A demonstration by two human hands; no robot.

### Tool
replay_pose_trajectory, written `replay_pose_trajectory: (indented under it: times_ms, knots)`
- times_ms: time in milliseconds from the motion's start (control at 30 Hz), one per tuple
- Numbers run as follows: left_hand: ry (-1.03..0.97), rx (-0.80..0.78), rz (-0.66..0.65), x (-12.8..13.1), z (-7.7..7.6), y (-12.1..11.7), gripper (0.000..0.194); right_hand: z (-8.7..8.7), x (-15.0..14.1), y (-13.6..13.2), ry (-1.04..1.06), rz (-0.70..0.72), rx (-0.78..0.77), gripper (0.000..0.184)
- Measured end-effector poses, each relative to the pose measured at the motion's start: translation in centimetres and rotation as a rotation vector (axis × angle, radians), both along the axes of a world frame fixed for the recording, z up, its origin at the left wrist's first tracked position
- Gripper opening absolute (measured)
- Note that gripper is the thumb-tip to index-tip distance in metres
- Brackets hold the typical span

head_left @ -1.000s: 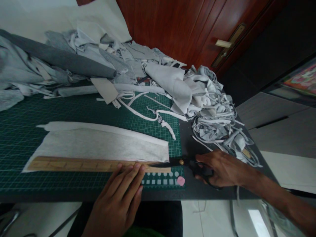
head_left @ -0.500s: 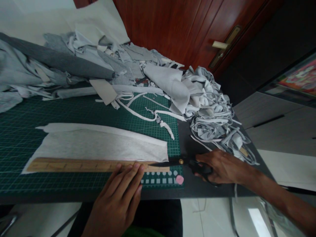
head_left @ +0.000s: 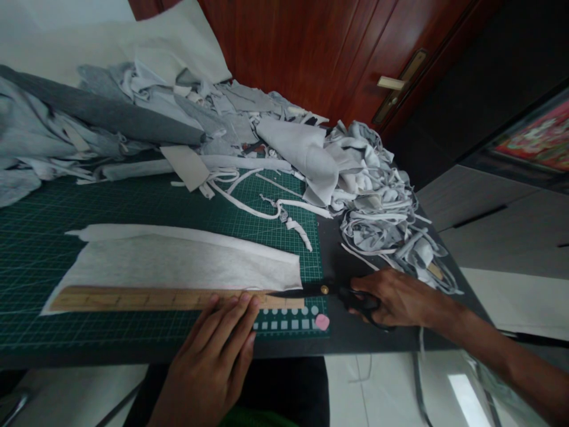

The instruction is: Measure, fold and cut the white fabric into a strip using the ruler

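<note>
My right hand (head_left: 391, 298) is wrapped round the handles of black scissors (head_left: 306, 291), whose blades point left. The blades lie along the upper edge of a wooden ruler (head_left: 133, 299), at the near edge of a piece of light grey fabric (head_left: 191, 263). With fingers stretched out flat, my left hand (head_left: 217, 344) presses on the ruler close to the scissor tips. The ruler covers the fabric's near edge, and the fabric's far edge is folded over as a white band. How far the blades are parted is hard to make out.
A green cutting mat (head_left: 35, 261) lies under the fabric, with a small pink piece (head_left: 322, 322) at its near right corner. White fabric strips (head_left: 249, 207) curl beyond. Piles of grey scraps (head_left: 373, 190) line the table's back and right. A wooden door (head_left: 302, 53) stands behind.
The view has shifted very slightly. Both hands, the scissors, the ruler and the fabric keep practically the same places relative to each other.
</note>
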State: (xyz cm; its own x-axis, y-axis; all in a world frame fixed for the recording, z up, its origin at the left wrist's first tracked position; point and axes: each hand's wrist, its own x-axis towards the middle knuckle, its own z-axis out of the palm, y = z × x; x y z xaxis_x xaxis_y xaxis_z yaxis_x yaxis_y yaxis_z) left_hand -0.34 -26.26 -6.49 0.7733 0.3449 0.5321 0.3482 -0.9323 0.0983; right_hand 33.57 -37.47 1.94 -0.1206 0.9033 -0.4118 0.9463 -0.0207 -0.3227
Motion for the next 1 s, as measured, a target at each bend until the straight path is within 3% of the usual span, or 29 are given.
replay_pose_trajectory:
  times_ms: [233, 1000]
  knots:
    - [-0.006, 0.007, -0.012, 0.1, 0.2, 0.1, 0.038, 0.3, 0.0, 0.1, -0.006, -0.014, -0.045, 0.007]
    - [-0.022, 0.001, 0.007, 0.2, 0.1, -0.1, 0.039, -0.2, -1.7, 1.3, -0.090, 0.074, 0.054, 0.018]
